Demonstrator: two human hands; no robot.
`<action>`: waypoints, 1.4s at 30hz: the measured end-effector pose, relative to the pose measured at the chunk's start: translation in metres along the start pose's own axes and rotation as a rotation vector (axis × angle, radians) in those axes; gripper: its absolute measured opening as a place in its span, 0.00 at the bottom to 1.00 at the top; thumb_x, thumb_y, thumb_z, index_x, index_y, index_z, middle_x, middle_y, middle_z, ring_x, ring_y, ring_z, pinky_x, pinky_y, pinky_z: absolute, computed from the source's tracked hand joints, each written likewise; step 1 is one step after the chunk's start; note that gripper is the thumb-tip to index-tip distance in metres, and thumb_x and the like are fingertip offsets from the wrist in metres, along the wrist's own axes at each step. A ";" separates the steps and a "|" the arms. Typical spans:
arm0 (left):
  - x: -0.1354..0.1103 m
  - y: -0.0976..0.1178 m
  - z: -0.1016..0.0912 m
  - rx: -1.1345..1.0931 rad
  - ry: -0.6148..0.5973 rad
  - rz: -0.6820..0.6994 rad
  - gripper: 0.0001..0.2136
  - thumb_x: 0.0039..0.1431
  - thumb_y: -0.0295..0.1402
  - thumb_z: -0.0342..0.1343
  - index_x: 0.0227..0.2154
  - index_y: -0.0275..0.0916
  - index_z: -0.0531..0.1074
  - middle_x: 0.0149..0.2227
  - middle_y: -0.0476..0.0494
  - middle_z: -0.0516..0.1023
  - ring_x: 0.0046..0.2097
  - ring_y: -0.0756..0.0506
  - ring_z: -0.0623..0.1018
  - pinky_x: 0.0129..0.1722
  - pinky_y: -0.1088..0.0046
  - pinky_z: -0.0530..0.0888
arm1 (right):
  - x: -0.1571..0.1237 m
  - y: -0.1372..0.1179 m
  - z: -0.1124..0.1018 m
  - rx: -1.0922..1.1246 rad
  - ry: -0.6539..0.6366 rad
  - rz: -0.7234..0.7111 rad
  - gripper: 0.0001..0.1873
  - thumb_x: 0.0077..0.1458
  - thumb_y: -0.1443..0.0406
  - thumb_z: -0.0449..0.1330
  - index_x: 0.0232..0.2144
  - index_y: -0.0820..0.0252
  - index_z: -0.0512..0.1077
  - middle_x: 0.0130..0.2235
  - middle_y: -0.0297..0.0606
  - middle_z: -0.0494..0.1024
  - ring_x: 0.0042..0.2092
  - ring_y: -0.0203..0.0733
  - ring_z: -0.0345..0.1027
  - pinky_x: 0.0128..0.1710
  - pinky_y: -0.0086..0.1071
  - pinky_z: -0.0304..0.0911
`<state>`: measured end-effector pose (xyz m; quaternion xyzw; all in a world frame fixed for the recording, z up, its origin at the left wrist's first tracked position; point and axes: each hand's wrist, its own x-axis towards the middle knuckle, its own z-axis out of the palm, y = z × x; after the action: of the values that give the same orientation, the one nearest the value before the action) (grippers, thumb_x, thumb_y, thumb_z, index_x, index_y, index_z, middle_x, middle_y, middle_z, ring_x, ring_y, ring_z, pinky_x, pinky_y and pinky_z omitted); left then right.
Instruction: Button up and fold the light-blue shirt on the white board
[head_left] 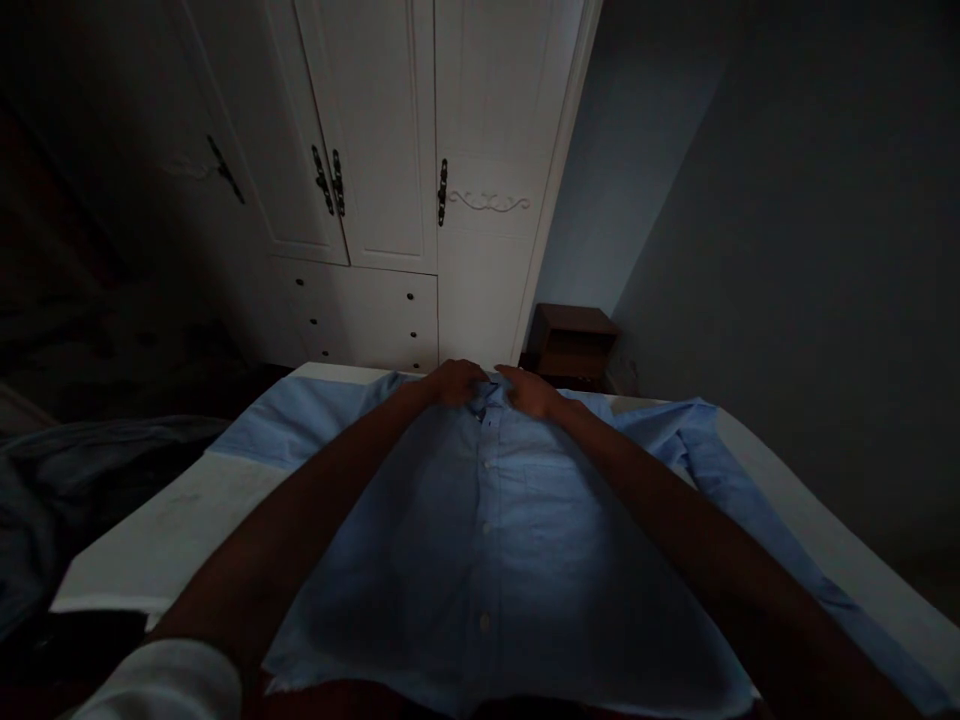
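Note:
A light blue button-up shirt (540, 510) lies front side up on a white table (187, 510), its hem toward me and its collar at the far edge. Buttons run down the middle of its front. My left hand (456, 382) grips the left side of the collar, and opposite it my right hand (531, 390) holds the right side. Both sets of fingers look closed on the fabric, though the dim light partly hides them. One sleeve stretches out to the left; the other bends and hangs down along the table's right side.
Beyond the table stands a white wardrobe (390, 130) with dark handles and small drawers. A brown wooden cabinet (576, 335) is in the corner beside the grey wall (810, 280). Dark crumpled cloth (97, 460) lies at the left.

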<state>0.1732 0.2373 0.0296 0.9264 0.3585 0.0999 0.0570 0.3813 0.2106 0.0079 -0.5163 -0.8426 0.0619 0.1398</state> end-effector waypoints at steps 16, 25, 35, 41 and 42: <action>-0.002 0.004 0.035 -0.002 0.369 -0.344 0.11 0.61 0.37 0.53 0.40 0.40 0.78 0.45 0.36 0.78 0.52 0.37 0.69 0.51 0.57 0.63 | 0.005 0.018 0.032 0.175 0.323 0.180 0.14 0.49 0.75 0.56 0.36 0.60 0.78 0.41 0.40 0.79 0.46 0.43 0.71 0.53 0.38 0.64; -0.021 0.021 0.020 0.118 0.469 -0.275 0.16 0.63 0.38 0.50 0.49 0.35 0.73 0.51 0.32 0.73 0.56 0.36 0.66 0.53 0.58 0.64 | -0.018 -0.011 0.014 0.064 0.301 0.000 0.27 0.52 0.76 0.51 0.54 0.61 0.70 0.54 0.45 0.71 0.54 0.46 0.66 0.57 0.39 0.62; -0.056 0.041 0.028 -0.045 0.078 -0.239 0.11 0.60 0.34 0.51 0.38 0.40 0.79 0.38 0.39 0.78 0.40 0.42 0.77 0.39 0.69 0.71 | -0.035 -0.032 0.004 -0.110 -0.069 -0.377 0.23 0.56 0.75 0.52 0.52 0.55 0.72 0.48 0.40 0.76 0.47 0.41 0.70 0.46 0.34 0.66; -0.053 0.041 0.039 -0.221 0.152 -0.373 0.10 0.59 0.34 0.55 0.38 0.44 0.80 0.41 0.45 0.81 0.44 0.44 0.78 0.45 0.71 0.71 | -0.037 -0.039 0.000 -0.307 0.069 -0.379 0.11 0.65 0.66 0.52 0.39 0.58 0.75 0.40 0.40 0.76 0.37 0.38 0.69 0.32 0.27 0.61; -0.053 0.041 0.041 -0.252 0.167 -0.402 0.09 0.59 0.34 0.55 0.37 0.45 0.80 0.42 0.47 0.81 0.45 0.44 0.78 0.45 0.72 0.71 | -0.038 -0.038 0.002 -0.321 0.105 -0.384 0.12 0.65 0.66 0.51 0.39 0.59 0.75 0.39 0.40 0.76 0.37 0.37 0.69 0.32 0.27 0.61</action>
<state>0.1711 0.1698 -0.0102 0.8107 0.5236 0.2069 0.1607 0.3640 0.1597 0.0090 -0.3650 -0.9159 -0.1272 0.1087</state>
